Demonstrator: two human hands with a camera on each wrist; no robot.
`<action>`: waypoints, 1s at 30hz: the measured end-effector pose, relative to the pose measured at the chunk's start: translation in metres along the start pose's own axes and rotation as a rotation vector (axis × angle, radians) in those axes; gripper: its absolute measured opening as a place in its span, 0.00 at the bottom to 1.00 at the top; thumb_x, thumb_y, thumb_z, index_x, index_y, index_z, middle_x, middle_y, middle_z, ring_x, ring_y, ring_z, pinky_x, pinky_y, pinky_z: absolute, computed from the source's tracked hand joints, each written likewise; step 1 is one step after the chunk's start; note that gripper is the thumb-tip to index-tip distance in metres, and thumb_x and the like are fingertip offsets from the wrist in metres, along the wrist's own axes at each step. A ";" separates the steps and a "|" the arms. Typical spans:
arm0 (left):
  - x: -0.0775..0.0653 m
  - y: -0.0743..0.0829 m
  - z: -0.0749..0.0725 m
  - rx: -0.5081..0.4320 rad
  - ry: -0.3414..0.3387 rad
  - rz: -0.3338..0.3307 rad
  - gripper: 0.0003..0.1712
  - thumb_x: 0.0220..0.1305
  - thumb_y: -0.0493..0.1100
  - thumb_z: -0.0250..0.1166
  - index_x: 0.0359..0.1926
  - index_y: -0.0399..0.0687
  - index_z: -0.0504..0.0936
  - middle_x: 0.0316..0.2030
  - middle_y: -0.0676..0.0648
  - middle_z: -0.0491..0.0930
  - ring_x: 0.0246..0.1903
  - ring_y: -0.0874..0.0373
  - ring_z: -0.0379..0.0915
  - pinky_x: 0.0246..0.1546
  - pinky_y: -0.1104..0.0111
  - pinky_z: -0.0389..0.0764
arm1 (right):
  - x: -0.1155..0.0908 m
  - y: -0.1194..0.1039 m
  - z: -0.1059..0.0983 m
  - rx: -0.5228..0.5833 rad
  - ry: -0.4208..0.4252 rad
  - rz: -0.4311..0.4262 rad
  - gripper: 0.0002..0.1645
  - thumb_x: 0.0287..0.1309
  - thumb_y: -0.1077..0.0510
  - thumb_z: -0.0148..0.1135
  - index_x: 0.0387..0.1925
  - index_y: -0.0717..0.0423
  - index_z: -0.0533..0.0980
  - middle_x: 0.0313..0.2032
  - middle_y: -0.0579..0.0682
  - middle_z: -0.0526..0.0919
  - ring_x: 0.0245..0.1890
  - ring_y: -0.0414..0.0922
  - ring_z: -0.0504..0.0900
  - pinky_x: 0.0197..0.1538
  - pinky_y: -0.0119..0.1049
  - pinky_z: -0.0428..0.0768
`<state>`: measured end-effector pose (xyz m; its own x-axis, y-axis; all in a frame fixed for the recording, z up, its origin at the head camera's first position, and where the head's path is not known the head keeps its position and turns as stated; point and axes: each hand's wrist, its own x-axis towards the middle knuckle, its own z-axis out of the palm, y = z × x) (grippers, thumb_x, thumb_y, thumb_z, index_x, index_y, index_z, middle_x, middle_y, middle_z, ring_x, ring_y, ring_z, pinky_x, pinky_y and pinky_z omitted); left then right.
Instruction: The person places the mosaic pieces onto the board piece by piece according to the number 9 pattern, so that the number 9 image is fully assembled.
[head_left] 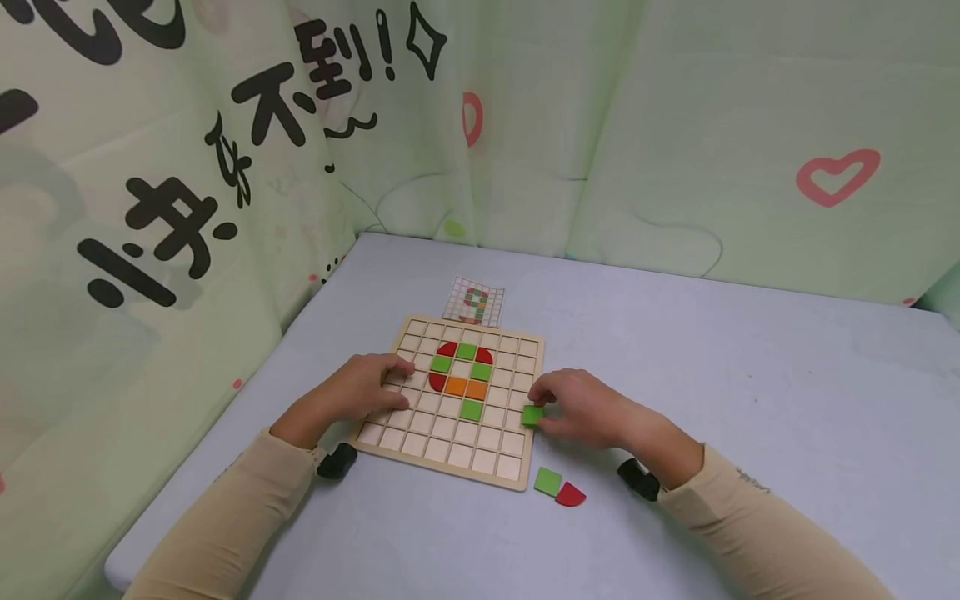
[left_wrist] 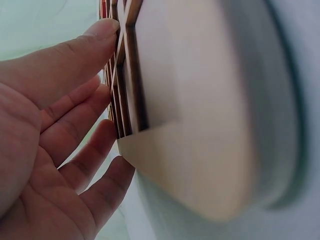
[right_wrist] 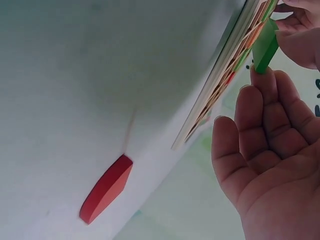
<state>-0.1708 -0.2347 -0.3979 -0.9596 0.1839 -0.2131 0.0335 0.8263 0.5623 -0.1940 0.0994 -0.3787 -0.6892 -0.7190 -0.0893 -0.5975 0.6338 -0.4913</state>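
Note:
A wooden grid board [head_left: 427, 448] lies on the table, with red quarter-round, green square and orange square tiles set in its upper middle cells. My right hand [head_left: 581, 408] pinches a green square tile [right_wrist: 265, 47] between thumb and finger, just over the board's right edge. My left hand [head_left: 363, 387] rests at the board's left side, its fingers [left_wrist: 107, 187] spread and touching the board, holding nothing. Below the right hand lie a loose green square tile [head_left: 548, 481] and a red quarter-round tile [right_wrist: 106, 190].
A small printed pattern card [head_left: 491, 307] lies against the board's far edge, showing a similar coloured figure on a grid. The white table [head_left: 712, 400] spreads out to the right. A printed curtain [head_left: 675, 125] hangs behind and along the left side.

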 end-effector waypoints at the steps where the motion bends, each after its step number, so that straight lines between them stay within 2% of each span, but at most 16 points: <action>1: 0.000 0.000 0.000 0.003 0.000 -0.001 0.27 0.60 0.42 0.73 0.60 0.44 0.79 0.62 0.43 0.76 0.66 0.45 0.66 0.64 0.51 0.68 | 0.001 -0.001 0.001 -0.004 0.000 -0.010 0.14 0.57 0.61 0.69 0.44 0.61 0.79 0.39 0.44 0.82 0.43 0.46 0.79 0.52 0.45 0.78; 7: 0.001 0.000 0.000 0.009 0.002 -0.005 0.27 0.60 0.42 0.74 0.60 0.44 0.79 0.62 0.43 0.76 0.66 0.46 0.66 0.64 0.51 0.68 | 0.008 -0.007 0.004 -0.017 -0.002 -0.058 0.14 0.58 0.60 0.69 0.45 0.61 0.79 0.39 0.44 0.82 0.43 0.45 0.79 0.53 0.44 0.78; 16: 0.001 0.002 0.000 0.008 -0.003 -0.012 0.26 0.60 0.42 0.74 0.59 0.44 0.79 0.62 0.43 0.76 0.66 0.46 0.66 0.64 0.51 0.67 | 0.021 -0.026 0.013 0.028 -0.051 -0.007 0.13 0.59 0.59 0.68 0.45 0.58 0.80 0.37 0.42 0.80 0.41 0.44 0.75 0.49 0.40 0.78; 23: 0.002 0.001 0.000 0.003 0.000 -0.006 0.26 0.60 0.42 0.74 0.59 0.44 0.79 0.61 0.43 0.76 0.65 0.46 0.66 0.64 0.51 0.68 | 0.029 -0.034 0.019 0.023 -0.065 -0.043 0.12 0.59 0.60 0.68 0.44 0.58 0.80 0.38 0.44 0.81 0.42 0.44 0.76 0.50 0.41 0.78; 30: 0.002 -0.001 0.001 -0.003 0.003 -0.001 0.26 0.60 0.42 0.74 0.59 0.44 0.80 0.61 0.43 0.76 0.65 0.46 0.66 0.64 0.51 0.68 | 0.035 -0.041 0.023 0.014 -0.100 -0.038 0.12 0.59 0.60 0.67 0.45 0.58 0.81 0.39 0.44 0.81 0.43 0.45 0.75 0.49 0.40 0.78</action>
<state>-0.1729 -0.2343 -0.3994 -0.9604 0.1815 -0.2115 0.0317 0.8251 0.5641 -0.1844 0.0413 -0.3811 -0.6216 -0.7676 -0.1563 -0.6160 0.6022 -0.5079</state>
